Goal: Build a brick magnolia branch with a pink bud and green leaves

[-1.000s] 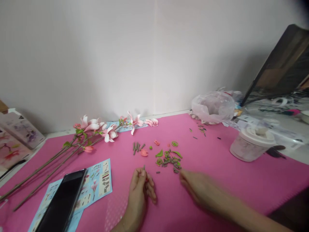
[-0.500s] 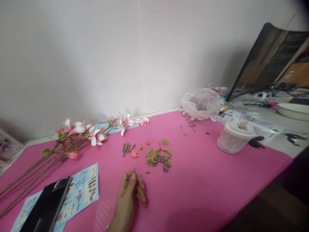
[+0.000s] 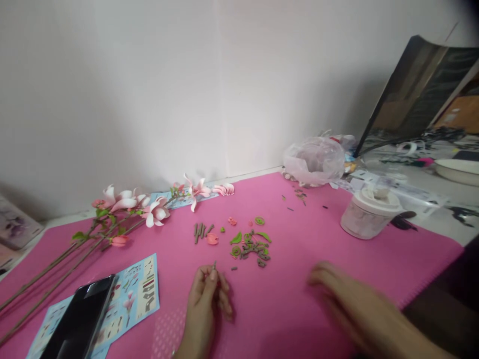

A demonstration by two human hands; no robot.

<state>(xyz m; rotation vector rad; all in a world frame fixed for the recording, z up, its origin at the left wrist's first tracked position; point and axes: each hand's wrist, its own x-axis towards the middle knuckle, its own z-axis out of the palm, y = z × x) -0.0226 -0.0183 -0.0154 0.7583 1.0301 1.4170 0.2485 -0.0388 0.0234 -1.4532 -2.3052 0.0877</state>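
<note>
Between thumb and forefinger, my left hand pinches a small grey-brown stem piece, its tip pointing up. My right hand is over the mat to the right, smeared by motion; its fingers are bent inward and I cannot make out anything in them. Beyond the left hand lies a heap of small brown and green pieces, with a green leaf at its edge. Several brown sticks and a pink bud piece lie left of the heap. One loose brown piece sits nearest the left hand.
Assembled magnolia stems lie at the left on the pink mat. A black phone rests on a printed instruction sheet. At the right are a white lidded cup, a plastic bag and a dark screen.
My right hand has come into view from the right. My left hand keeps its pinch on the stem piece. The whole scene has shifted slightly right in the picture.
</note>
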